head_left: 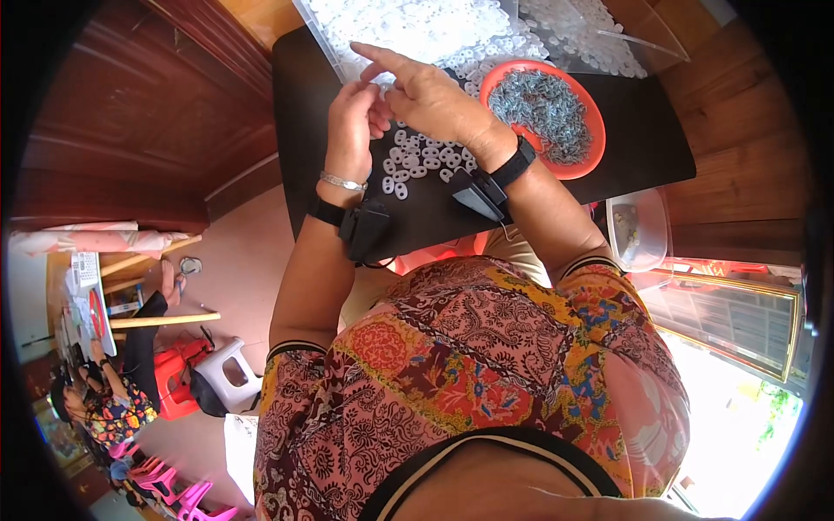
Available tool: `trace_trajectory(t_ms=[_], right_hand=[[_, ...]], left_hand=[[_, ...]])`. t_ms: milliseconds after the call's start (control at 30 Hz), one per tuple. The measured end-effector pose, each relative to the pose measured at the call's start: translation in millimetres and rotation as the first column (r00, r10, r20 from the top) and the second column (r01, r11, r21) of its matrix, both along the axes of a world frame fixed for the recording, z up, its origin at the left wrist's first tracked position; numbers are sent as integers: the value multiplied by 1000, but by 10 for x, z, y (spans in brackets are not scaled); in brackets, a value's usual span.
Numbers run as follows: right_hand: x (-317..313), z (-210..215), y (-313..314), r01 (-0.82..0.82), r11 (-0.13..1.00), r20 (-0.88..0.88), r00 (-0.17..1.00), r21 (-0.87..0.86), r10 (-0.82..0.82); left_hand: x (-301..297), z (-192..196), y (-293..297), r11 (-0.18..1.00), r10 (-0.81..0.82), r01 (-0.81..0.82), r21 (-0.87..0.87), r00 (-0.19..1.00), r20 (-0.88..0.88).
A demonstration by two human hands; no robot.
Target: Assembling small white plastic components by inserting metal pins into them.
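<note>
My left hand (351, 122) and my right hand (431, 97) meet above the dark table, fingertips together. The left fingers are curled in a pinch. On the right hand one finger points out to the left while the others bend in against the left fingertips. Whatever lies between them is too small and covered to make out. Just below are loose white oval plastic pieces (417, 157) with two holes each, scattered on the table. To the right of my right hand stands an orange bowl (594, 122) full of small silvery metal pieces (543, 108).
A clear plastic box (320, 42) heaped with white pieces (417, 30) stands at the table's far side, with more pieces at far right. A translucent tub (638, 227) sits below the right edge of the dark table (647, 117). Another person (117, 408) sits far left near stools.
</note>
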State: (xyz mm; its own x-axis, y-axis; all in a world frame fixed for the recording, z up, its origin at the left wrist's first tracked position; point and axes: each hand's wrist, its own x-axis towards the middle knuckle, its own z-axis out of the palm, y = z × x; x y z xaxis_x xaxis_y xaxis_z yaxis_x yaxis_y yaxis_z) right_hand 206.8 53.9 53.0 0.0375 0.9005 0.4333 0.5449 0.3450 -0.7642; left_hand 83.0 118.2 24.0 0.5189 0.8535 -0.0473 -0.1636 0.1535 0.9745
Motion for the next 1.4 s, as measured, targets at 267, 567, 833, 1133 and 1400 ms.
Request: trace_trajectory(t_ms=[267,567,833,1133,1400], right_hand=[[40,-18,12,-36,998,71,997,47,33],[43,-89,42,119,991,425,895,65,-135],[19,-52,5,173,985,460,873,25,-165],[72,-89,29,84,996,476,875,28,-87],[25,-70,-16,153,987,557,817,43,-151]], left_hand=[[-21,11,-34,993,78,-81,82,996,40],[-29,72,-60,986,30,-37,163,998,46],[-37,46,-56,978,73,-83,193,995,62],[-77,56,36,973,3,17,231,996,-87],[-37,71,-38,967,39,-25,253,998,-51]])
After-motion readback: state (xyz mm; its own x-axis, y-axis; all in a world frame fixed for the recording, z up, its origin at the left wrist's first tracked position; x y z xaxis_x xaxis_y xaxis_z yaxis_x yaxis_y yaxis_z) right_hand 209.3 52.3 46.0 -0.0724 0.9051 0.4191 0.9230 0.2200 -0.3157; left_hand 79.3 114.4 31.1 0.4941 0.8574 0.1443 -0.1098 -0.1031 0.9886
